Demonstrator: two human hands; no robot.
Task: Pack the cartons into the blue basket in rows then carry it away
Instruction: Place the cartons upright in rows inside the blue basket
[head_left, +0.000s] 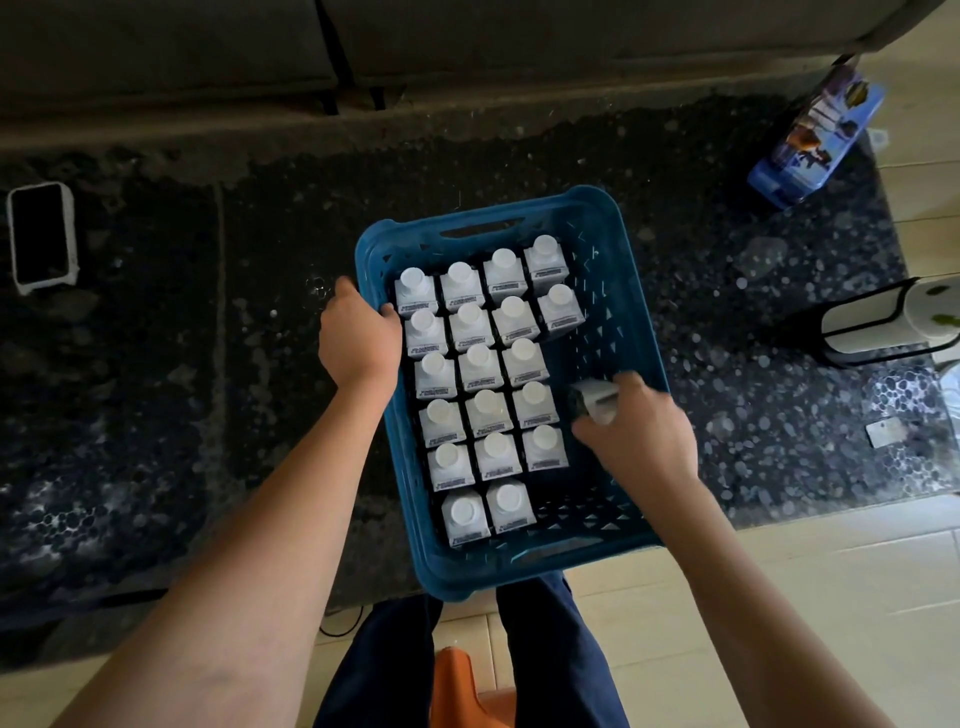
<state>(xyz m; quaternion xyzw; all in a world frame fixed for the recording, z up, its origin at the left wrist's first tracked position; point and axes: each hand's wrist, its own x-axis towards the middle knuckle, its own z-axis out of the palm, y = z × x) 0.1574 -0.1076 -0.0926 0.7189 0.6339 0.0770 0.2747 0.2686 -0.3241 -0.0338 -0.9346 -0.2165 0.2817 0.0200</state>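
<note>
The blue basket (631, 291) sits on a dark pebbled tabletop, tilted toward me. Several white cartons with round caps (480, 364) stand inside it in neat rows filling the left and middle. The right strip of the basket floor is bare. My left hand (358, 338) grips the basket's left rim. My right hand (636, 436) holds one more carton (595, 402) over the basket's right side, beside the packed rows; the carton is blurred.
A phone (41, 236) lies at the table's far left. A blue printed package (818, 137) stands at the far right corner, and a black-and-white bag (878, 322) is on the right. An orange stool (462, 686) is between my legs. A sofa runs behind the table.
</note>
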